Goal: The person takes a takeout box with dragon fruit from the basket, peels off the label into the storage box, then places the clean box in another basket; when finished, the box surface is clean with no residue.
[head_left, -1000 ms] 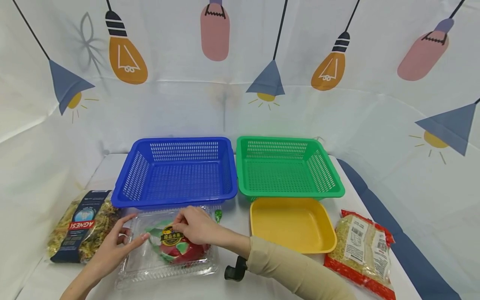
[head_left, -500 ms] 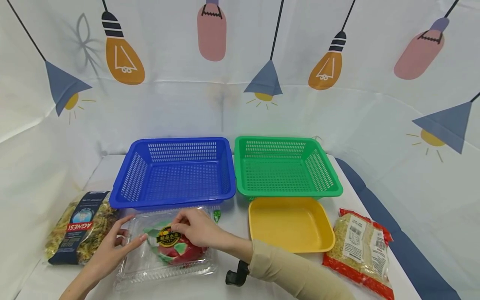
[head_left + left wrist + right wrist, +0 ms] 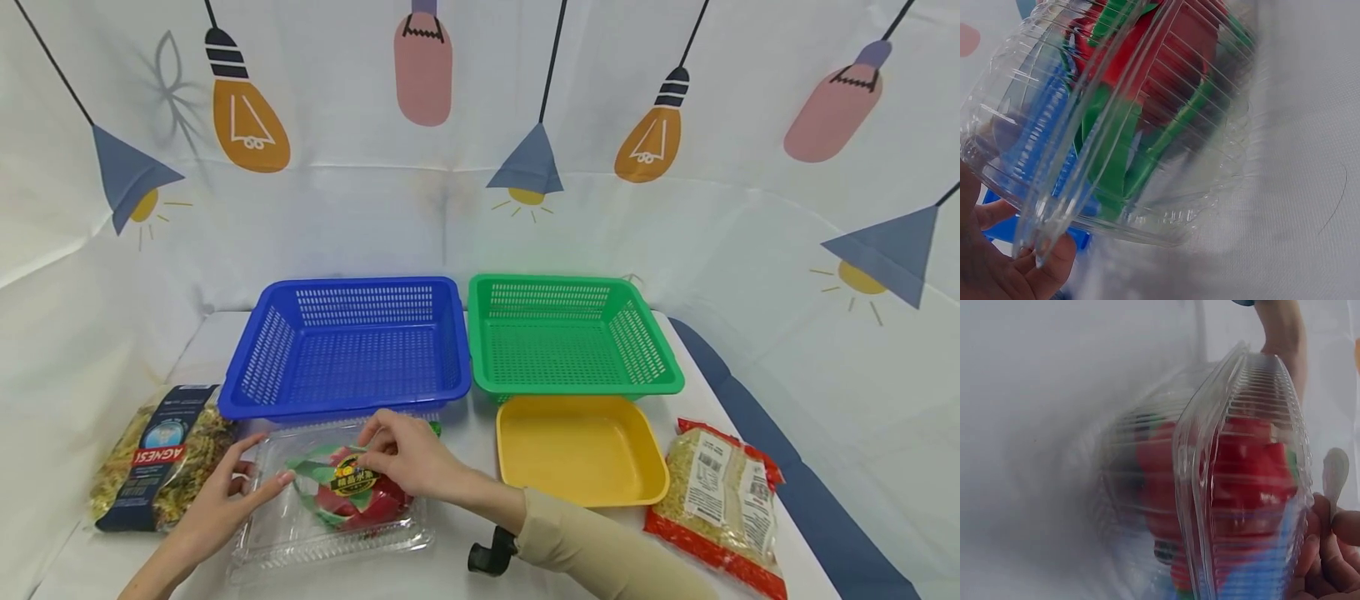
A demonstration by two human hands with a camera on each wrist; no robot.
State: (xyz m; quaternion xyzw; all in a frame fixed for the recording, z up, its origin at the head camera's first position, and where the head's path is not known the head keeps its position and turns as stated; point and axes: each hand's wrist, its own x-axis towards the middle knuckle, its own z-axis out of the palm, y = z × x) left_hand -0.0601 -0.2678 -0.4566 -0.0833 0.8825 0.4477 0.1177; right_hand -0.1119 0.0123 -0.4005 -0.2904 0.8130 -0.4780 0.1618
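Head view: gripping the left edge of a clear, ribbed plastic clamshell box (image 3: 281, 525) on the white tabletop (image 3: 482, 433) with the left hand (image 3: 210, 508), and pinching a black-and-gold rounded sticker (image 3: 352, 477) above it, over a red-and-green fruit (image 3: 384, 505) inside, with the right hand (image 3: 411, 454). Left wrist view: curling round a corner rim; might dent the thin plastic or drag the box sideways by squeezing harder. Right wrist view: pinching the sticker by one end, apart from the box; could crease, fold over or cling to skin, being thin and probably adhesive.
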